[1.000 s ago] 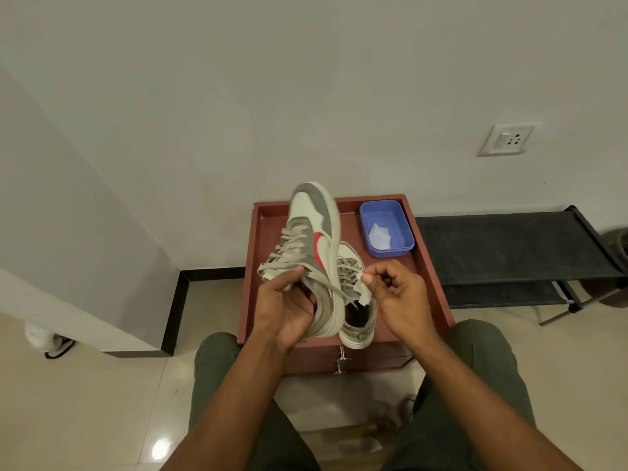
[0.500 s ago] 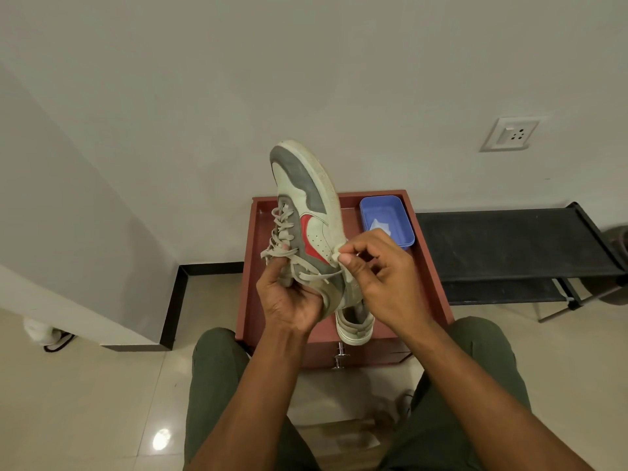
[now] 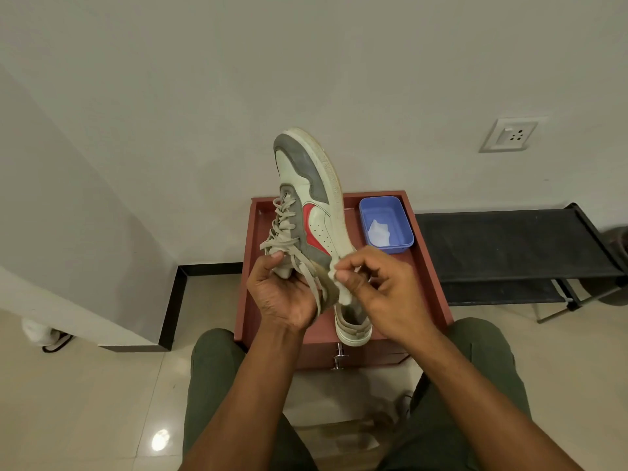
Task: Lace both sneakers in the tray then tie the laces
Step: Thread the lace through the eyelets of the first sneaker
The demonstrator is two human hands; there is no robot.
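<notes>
The left hand (image 3: 283,294) grips the raised sneaker (image 3: 307,212) by its heel, laces facing it, likely so the right hand (image 3: 380,294) can pinch a lace end (image 3: 334,275) for tying.

raised sneaker (image 3: 314,205) toe-up above tray (image 3: 428,266), left hand (image 3: 282,297) at its heel, right hand (image 3: 380,287) beside on the right, second sneaker (image 3: 351,326) in tray below, small tub (image 3: 387,224) at tray's far right corner, rack (image 3: 509,246) right of tray
</notes>
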